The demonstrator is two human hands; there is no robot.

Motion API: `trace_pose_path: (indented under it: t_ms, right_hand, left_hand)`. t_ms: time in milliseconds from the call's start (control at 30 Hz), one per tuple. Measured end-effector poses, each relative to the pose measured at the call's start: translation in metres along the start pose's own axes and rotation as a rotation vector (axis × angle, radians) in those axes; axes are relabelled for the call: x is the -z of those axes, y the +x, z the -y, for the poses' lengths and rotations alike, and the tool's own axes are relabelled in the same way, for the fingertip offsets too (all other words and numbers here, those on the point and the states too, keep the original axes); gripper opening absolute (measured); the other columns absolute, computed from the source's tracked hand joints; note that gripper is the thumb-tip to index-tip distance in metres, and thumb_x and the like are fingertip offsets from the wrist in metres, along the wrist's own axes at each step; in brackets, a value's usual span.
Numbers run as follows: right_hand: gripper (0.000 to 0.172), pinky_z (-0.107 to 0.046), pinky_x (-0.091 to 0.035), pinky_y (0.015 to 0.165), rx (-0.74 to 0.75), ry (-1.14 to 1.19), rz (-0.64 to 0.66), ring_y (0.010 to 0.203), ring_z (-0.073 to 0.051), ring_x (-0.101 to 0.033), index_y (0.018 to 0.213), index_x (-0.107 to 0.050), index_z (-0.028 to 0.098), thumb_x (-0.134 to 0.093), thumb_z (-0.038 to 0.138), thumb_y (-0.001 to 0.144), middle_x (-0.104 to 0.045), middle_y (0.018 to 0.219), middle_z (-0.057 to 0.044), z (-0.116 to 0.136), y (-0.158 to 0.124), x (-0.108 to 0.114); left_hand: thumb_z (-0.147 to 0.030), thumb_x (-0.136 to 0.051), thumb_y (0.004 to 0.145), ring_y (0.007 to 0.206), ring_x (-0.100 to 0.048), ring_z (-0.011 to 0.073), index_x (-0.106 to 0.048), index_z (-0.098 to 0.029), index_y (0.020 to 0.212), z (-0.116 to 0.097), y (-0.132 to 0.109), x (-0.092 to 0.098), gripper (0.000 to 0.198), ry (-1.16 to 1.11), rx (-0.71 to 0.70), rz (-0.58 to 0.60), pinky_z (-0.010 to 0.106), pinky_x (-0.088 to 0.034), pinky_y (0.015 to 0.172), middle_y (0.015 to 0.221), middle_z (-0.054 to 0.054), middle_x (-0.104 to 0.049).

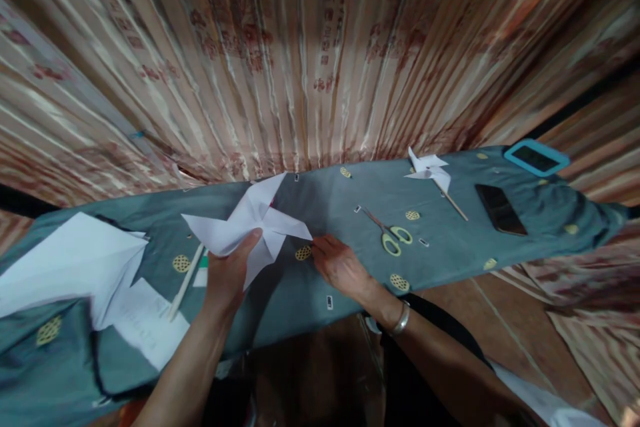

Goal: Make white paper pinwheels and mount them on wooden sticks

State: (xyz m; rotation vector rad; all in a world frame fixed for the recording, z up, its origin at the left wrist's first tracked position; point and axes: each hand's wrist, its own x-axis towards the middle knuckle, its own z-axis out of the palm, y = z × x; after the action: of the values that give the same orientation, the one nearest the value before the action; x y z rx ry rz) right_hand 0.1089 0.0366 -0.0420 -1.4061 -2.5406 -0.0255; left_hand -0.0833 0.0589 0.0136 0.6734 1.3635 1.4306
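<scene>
Here the left hand [230,275] is gripping a large white pinwheel [264,221], the thumb pressing on the front near its centre, and the blades are spreading out above the desk [280,320]. Over on the other side, the right hand [343,267] is bunching its fingers right at the tip of the rightmost blade; whether they are pinching that tip, I cannot tell. The two hands are staying apart, the pinwheel spanning the gap between them. A silvery bracelet [401,319] is circling the right wrist.

Just beside the left forearm, a pale stick [184,285] is slanting up toward the pinwheel, its lower end overlapping a written note [153,327]. Further left, large white sheets [75,260] are spreading over the desk, folded and overlapping.

Now to the right! Scissors [391,240] with yellow-green handles are lying near the right hand, blades pointing away from the person. Beyond them a smaller pinwheel [429,170] is resting on its own stick [454,204], then a dark phone [500,209] is lying flat, and a blue-framed device [537,157] is sitting near the far edge. Behind it all, a patterned curtain [320,47] is hanging in folds.
</scene>
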Motion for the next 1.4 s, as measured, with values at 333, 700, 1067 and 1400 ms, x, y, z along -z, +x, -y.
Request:
trace_pose_path:
  t_ms: [333, 700, 1067, 1400]
  right_hand:
    - [0.013, -0.029, -0.047, 0.086, -0.245, 0.357, -0.06, 0.088, -0.017, -0.063, 0.077, -0.067, 0.016, -0.061, 0.014, 0.089, -0.07, 0.092, -0.005, -0.007, 0.011, -0.003]
    - [0.01, -0.029, -0.047, 0.083, -0.331, 0.374, -0.067, 0.085, -0.018, -0.062, 0.076, -0.063, 0.017, -0.062, 0.016, 0.086, -0.068, 0.086, -0.005, -0.002, 0.014, -0.001]
    - [0.011, -0.036, -0.05, 0.085, -0.283, 0.467, -0.089, 0.093, -0.022, -0.062, 0.078, -0.062, 0.019, -0.058, 0.01, 0.084, -0.069, 0.097, -0.008, -0.004, 0.0, -0.003]
    - [0.014, -0.038, -0.052, 0.081, -0.213, 0.449, -0.12, 0.092, -0.026, -0.064, 0.077, -0.064, 0.022, -0.052, 0.02, 0.082, -0.069, 0.091, -0.009, -0.011, -0.011, -0.012]
  left_hand:
    - [-0.023, -0.081, 0.065, 0.1, -0.07, 0.0276, -0.07, -0.022, 0.104, -0.006, -0.008, -0.009, 0.04, 0.044, 0.026, 0.069, 0.036, -0.06, 0.08, 0.104, 0.004, -0.075]
    - [-0.026, -0.082, 0.064, 0.104, -0.068, 0.0305, -0.069, -0.023, 0.107, 0.001, -0.006, -0.009, 0.045, 0.067, 0.045, 0.082, 0.04, -0.06, 0.082, 0.104, 0.004, -0.075]
    - [-0.029, -0.085, 0.056, 0.106, -0.067, 0.0288, -0.068, -0.015, 0.106, 0.012, -0.009, -0.007, 0.055, 0.014, 0.001, 0.048, 0.043, -0.052, 0.094, 0.105, 0.01, -0.074]
    - [-0.025, -0.078, 0.066, 0.102, -0.068, 0.0257, -0.065, -0.016, 0.113, 0.02, -0.009, -0.006, 0.049, -0.1, -0.062, 0.198, 0.04, -0.053, 0.091, 0.113, 0.01, -0.072]
